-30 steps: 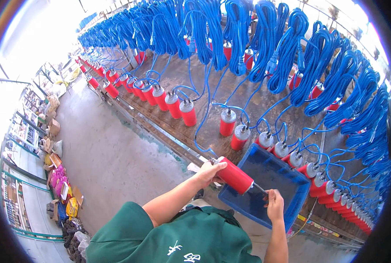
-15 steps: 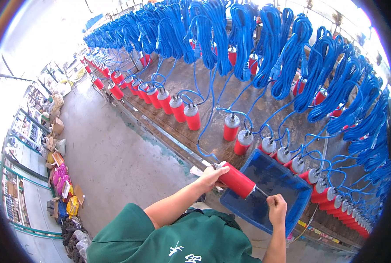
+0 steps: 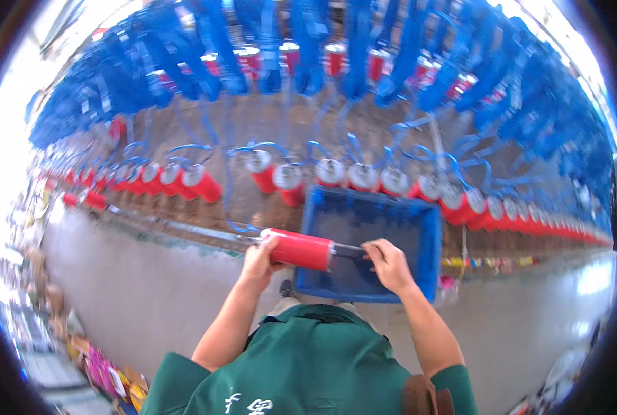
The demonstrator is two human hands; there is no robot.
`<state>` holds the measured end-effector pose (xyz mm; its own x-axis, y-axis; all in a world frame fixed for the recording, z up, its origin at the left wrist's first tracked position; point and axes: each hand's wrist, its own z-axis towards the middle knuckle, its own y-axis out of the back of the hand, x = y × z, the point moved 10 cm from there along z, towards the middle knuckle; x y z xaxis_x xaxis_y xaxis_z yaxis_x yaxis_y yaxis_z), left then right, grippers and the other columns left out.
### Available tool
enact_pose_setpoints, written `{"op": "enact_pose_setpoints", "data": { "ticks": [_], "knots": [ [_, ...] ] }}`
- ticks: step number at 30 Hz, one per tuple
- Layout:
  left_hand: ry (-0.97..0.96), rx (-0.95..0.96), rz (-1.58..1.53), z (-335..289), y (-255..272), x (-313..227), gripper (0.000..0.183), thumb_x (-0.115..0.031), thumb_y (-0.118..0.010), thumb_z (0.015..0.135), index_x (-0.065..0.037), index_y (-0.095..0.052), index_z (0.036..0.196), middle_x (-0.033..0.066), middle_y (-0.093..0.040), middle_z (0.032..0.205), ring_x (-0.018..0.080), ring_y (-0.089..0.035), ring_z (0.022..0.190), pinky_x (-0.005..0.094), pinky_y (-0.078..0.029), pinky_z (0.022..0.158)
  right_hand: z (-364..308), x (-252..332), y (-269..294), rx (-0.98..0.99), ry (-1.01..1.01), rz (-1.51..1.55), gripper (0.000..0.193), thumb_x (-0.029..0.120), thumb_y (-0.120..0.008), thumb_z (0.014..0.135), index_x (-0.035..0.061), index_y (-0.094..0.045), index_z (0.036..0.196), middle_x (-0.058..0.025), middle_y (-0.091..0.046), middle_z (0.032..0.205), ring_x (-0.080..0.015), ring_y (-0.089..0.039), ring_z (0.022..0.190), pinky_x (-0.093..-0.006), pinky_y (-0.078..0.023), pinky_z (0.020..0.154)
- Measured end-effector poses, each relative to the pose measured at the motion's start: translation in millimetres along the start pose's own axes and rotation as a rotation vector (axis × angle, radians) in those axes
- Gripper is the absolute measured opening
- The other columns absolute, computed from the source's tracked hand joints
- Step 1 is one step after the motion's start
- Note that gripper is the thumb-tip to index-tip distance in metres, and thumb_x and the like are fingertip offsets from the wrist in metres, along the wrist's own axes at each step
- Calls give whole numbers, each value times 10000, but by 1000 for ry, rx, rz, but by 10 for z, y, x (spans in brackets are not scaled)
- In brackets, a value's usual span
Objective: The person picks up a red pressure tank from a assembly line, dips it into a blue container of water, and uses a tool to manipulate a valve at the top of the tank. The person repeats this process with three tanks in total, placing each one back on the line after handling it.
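Note:
My left hand (image 3: 258,260) is wrapped round the grey-capped end of a red cylinder (image 3: 300,250), which lies nearly level in front of my body. A thin blue cable (image 3: 228,197) runs from that end up toward the bench. Out of the cylinder's other end sticks a slim dark rod (image 3: 348,252). The fingers of my right hand (image 3: 390,265) pinch its far end. Whether the rod is a tool or part of the cylinder, I cannot tell. Beneath the rod and my right hand is a blue plastic bin (image 3: 429,238) with some dark liquid-looking bottom.
A long row of red cylinders (image 3: 202,183) with grey caps stands along the bench edge (image 3: 177,225), linked to blue cables. Thick coiled blue cable bundles (image 3: 310,52) hang above. Boxes and bags (image 3: 101,370) lie at the lower left on the floor side.
The view has swung to the right and blurred. The cylinder and rod now lie closer to level, with both hands still on them; the bin appears straighter in front of me.

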<state>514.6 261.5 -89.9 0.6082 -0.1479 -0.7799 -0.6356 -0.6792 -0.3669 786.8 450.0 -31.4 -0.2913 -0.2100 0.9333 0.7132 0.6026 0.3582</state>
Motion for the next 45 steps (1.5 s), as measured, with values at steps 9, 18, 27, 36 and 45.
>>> {"op": "enact_pose_setpoints", "data": {
  "ticks": [9, 18, 27, 36, 45],
  "knots": [
    [-39, 42, 22, -67, -107, -96, 596, -451, -699, 969, 16, -596, 1325, 199, -729, 1206, 343, -760, 1032, 497, -668, 846, -211, -331, -269, 127, -483, 731, 390, 334, -701, 1044, 66, -581, 1300, -78, -681, 838, -147, -612, 657, -267, -472, 544],
    [-85, 27, 64, -84, -107, -160, 624, -498, -706, 947, -1, -598, 1309, 201, -747, 1184, 343, -767, 1033, 487, -666, 852, 4, -489, -262, 160, -526, 333, 590, 553, -620, 1054, -14, -700, 910, -54, -635, 664, -126, -618, 668, -331, -515, 658],
    [-76, -13, 9, -112, -119, -143, 572, -487, -649, 988, -35, -571, 1330, 195, -734, 1202, 330, -762, 1049, 472, -668, 835, -153, 717, 164, -75, 499, -313, 288, 215, -736, 994, 33, -704, 1214, -160, -723, 1155, -378, -713, 1052, -424, -571, 886],
    [-103, 23, 61, -116, -92, -134, 749, -599, -732, 908, -39, -551, 1371, 206, -709, 1266, 348, -732, 1138, 507, -628, 963, -59, -210, -271, 51, -343, 562, 298, 258, -614, 1094, -6, -594, 1229, -55, -645, 786, -110, -629, 627, -298, -517, 573],
    [-110, 16, 32, -47, -30, -103, 688, -543, -704, 946, -26, -551, 1372, 213, -709, 1261, 360, -738, 1120, 506, -650, 906, -52, -200, -235, -5, -269, 401, 366, 377, -614, 1096, 19, -686, 1069, -18, -632, 775, -97, -592, 631, -313, -507, 577]
  ]
}}
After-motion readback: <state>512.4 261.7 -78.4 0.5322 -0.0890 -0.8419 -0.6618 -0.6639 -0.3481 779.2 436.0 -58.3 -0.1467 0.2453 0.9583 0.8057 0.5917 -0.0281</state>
